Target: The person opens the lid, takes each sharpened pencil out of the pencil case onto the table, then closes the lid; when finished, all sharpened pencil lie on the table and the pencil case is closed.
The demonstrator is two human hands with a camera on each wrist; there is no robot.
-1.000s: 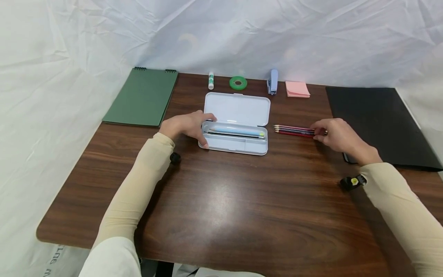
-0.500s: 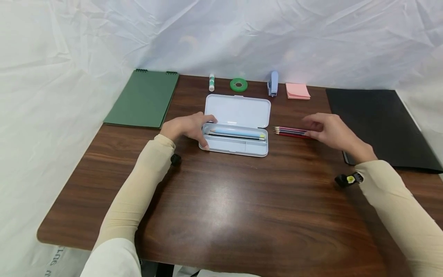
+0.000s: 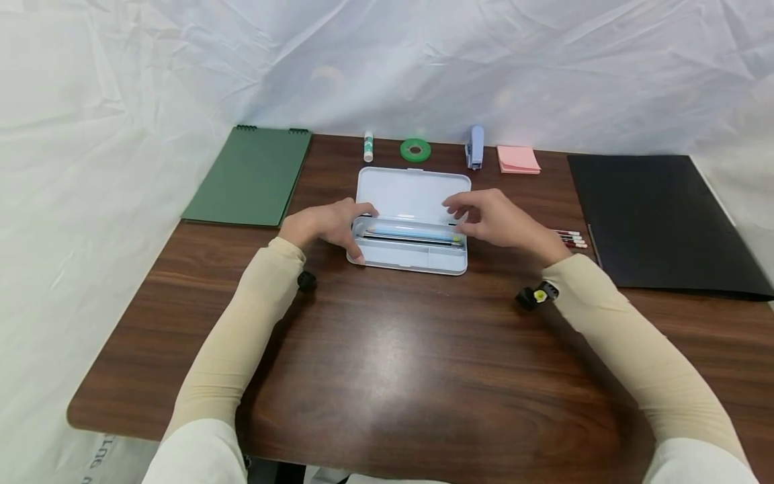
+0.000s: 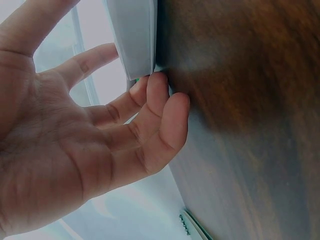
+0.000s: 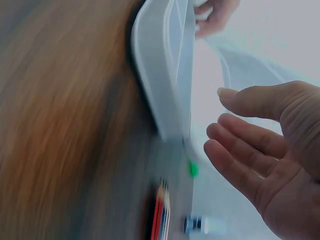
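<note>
Left hand (image 3: pixel 323 225) gripping pencil case (image 3: pixel 411 218), right hand (image 3: pixel 492 218) relaxed above it.

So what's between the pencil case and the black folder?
The pencils lie there on the table, beside the folder, right of the case; head view.

My hands are crowding both ends of the open pale-blue plastic pencil case (image 3: pixel 411 228); its raised lid is blocking passage toward 12 o'clock. At 3 o'clock, the bundle of red pencils (image 3: pixel 571 238) and flat black folder (image 3: pixel 659 222) are narrowing the way. Bare dark wooden tabletop (image 3: pixel 387 363) is lying open at 6 o'clock.
</note>
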